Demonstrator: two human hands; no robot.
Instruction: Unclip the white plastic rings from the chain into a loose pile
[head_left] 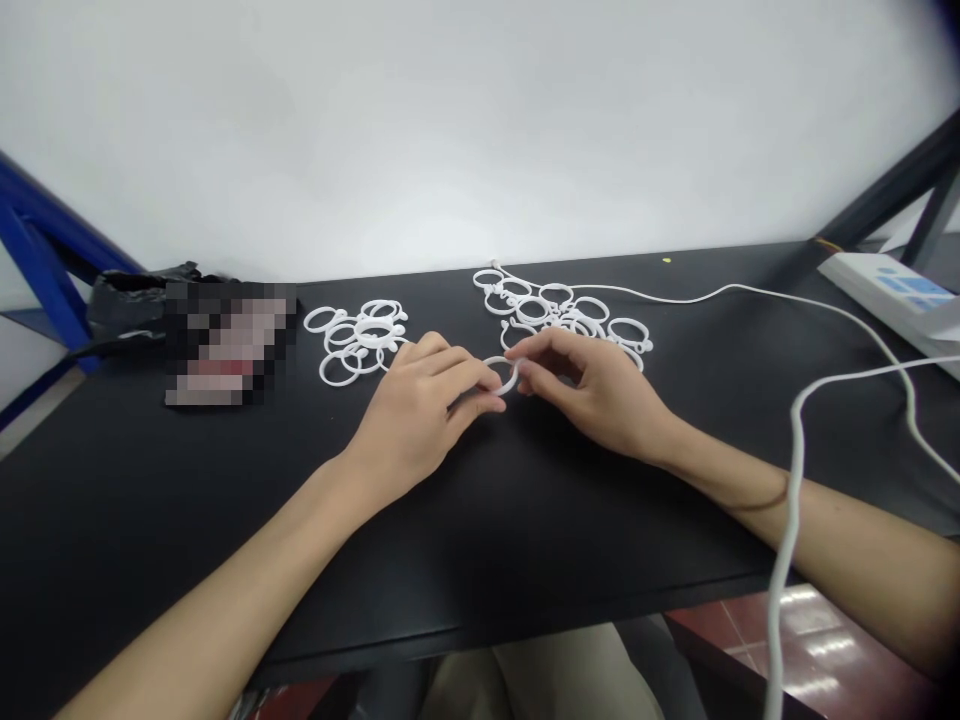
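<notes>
Between my hands is a white plastic ring (507,379), held just above the black table. The thumb and fingers of my left hand (431,400) pinch its left side. My right hand (592,385) pinches its right side, and those fingertips cover part of the ring. Behind my left hand lies a small pile of similar white rings (341,368), some with little round tabs. A larger, looser group of white rings (555,294) spreads out behind my right hand, which partly hides it.
The black table (480,540) meets a pale wall. At the left lie a black plastic bag (127,310) and a blurred-out item (232,350). A white cable (796,470) hangs in front of my right forearm. A white box (892,290) stands at the right.
</notes>
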